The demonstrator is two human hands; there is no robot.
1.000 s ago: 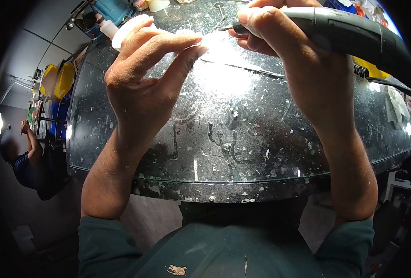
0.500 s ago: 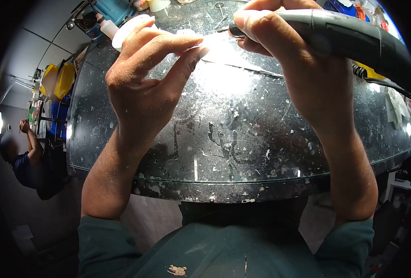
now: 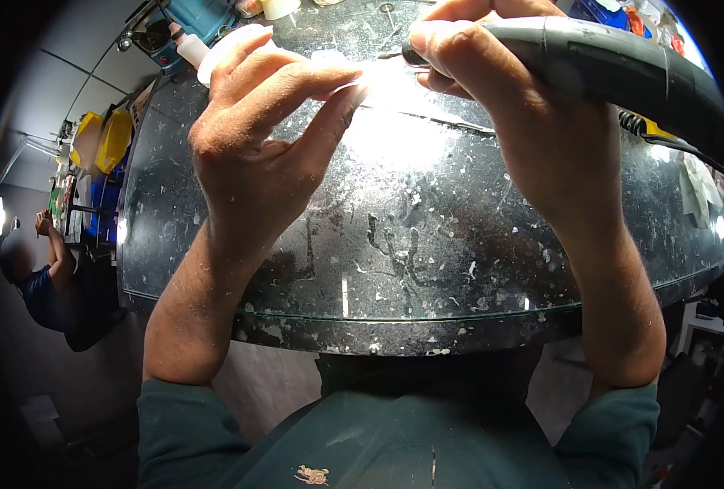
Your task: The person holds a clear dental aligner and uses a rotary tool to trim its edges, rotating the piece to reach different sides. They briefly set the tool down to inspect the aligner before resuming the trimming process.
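Note:
My left hand [image 3: 256, 134] is closed in a pinch, thumb against index finger, around a small white piece [image 3: 361, 80] that the glare nearly washes out. Wrapped in the fingers of my right hand [image 3: 492, 81] is a thick dark rotary handpiece [image 3: 607, 57]. Its narrow tip with a thin bit [image 3: 390, 55] points left, close to the white piece. Below the fingertips, a long slim metal tool [image 3: 435, 119] lies on the speckled black tabletop [image 3: 411, 253].
Behind my left hand stand a white round container [image 3: 209, 69] and a small bottle [image 3: 190, 50]. A blue machine [image 3: 199, 18] is at the back left. On the right are a coiled cord [image 3: 632, 123] and crumpled paper [image 3: 699, 189]. Another person [image 3: 44, 277] sits far left.
My left hand has turned slightly and shifted a little to the right. The right hand, with the handpiece, has moved slightly left.

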